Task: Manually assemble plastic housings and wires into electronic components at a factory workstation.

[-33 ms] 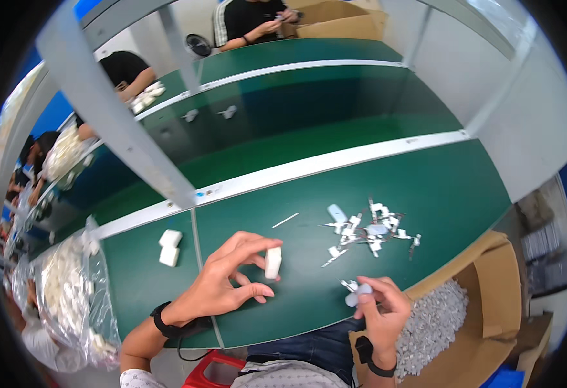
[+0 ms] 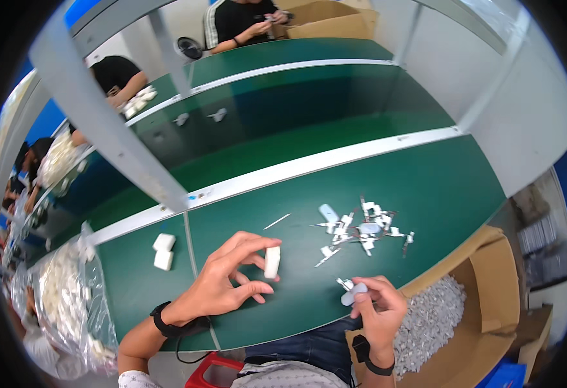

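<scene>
Between the fingertips of my left hand (image 2: 235, 271) a small white block-shaped plastic piece (image 2: 272, 262) stands upright over the green table, the thumb held away from it. My right hand (image 2: 381, 309), near the table's front edge, pinches a pale grey rounded plastic piece (image 2: 353, 295) with a small white-and-metal part at its far end. Beyond the right hand lies a loose pile of small white connectors with dark leads (image 2: 364, 236). Among them is a pale blue oval piece (image 2: 328, 213). Left of my left hand, two white blocks (image 2: 163, 252) sit touching each other.
A clear plastic bag of white pieces (image 2: 67, 291) rests at the left. At the right stands an open cardboard box (image 2: 500, 284) full of small grey-white parts (image 2: 430, 320). A thin white stick (image 2: 277, 221) lies mid-table. Across the rail (image 2: 322, 161), co-workers sit at the far benches.
The whole scene has shifted slightly left in the picture. The pale grey piece in my right hand has turned a little; my left hand keeps its hold on the white block.
</scene>
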